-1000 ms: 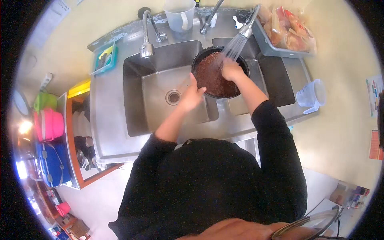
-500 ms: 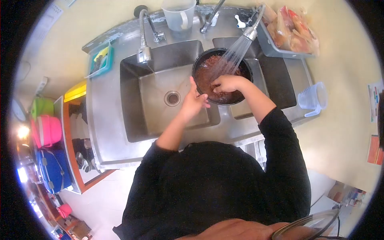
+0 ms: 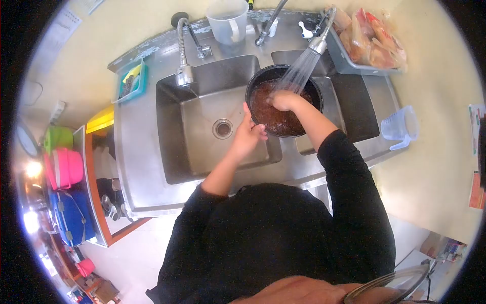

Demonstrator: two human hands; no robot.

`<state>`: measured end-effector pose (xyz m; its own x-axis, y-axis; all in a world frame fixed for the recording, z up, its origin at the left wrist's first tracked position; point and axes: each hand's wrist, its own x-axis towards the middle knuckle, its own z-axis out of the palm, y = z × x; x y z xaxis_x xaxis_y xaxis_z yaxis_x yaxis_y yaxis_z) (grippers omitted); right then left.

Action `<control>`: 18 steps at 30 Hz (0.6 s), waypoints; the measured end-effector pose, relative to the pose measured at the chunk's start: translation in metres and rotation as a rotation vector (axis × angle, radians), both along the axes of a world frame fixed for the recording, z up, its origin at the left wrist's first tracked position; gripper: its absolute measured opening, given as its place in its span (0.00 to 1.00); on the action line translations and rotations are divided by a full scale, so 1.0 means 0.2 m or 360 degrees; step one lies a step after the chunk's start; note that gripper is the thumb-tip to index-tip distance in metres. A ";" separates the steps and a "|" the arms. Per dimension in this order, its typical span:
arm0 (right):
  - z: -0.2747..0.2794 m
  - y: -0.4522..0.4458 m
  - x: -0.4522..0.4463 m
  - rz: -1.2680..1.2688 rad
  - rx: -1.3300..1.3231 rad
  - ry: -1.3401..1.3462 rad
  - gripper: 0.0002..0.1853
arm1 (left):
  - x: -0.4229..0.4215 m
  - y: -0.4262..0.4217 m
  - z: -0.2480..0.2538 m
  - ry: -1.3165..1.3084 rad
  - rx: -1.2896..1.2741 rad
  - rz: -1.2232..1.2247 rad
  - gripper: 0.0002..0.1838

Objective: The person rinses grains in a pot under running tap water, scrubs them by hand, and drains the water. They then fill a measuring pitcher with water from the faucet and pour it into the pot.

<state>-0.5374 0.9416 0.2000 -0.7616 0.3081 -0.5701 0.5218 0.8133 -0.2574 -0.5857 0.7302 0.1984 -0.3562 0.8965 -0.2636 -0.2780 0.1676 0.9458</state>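
Observation:
A round black pot (image 3: 317, 96) sits across the divider between the two sink basins. Reddish-brown grains (image 3: 281, 120) lie under water in it. My left hand (image 3: 246, 136) grips the pot's near-left side, thumb along the outer wall and fingers at the front rim. Inside the pot, my right hand (image 3: 284, 100) has its fingers curled into the grains; the fingertips are partly hidden by the water. From the upper right, a spray faucet head (image 3: 317, 45) pours a fan of water into the pot, beside the right hand.
Left of the pot is the steel sink basin (image 3: 202, 147), with a second hose faucet (image 3: 185, 76) over it. A large pitcher (image 3: 225, 28) stands behind. Bagged food fills a grey tub (image 3: 349, 66) at the right; a clear measuring jug (image 3: 400, 126) lies below it. A teal tray (image 3: 139, 90) sits at the left.
My right hand has shifted slightly up and left within the pot, its fingers deeper in the water. The left hand stays on the pot's side. The whole view has shifted slightly.

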 end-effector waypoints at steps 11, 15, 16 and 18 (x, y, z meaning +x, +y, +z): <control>0.25 -0.17 0.28 0.0225 -0.0199 0.0208 0.19 | 0.01 0.00 0.00 -0.0143 0.0066 0.0058 0.47; 0.22 -0.21 0.28 0.0340 -0.0318 0.0158 0.16 | 0.01 0.00 -0.01 -0.0120 0.0047 0.0033 0.48; 0.15 -0.23 0.27 0.0382 -0.0365 0.0120 0.15 | 0.01 0.00 0.00 -0.0128 0.0030 0.0036 0.48; 0.01 -0.24 0.21 0.0283 -0.0225 0.0173 0.15 | 0.01 0.00 0.05 -0.0139 -0.0004 0.0049 0.49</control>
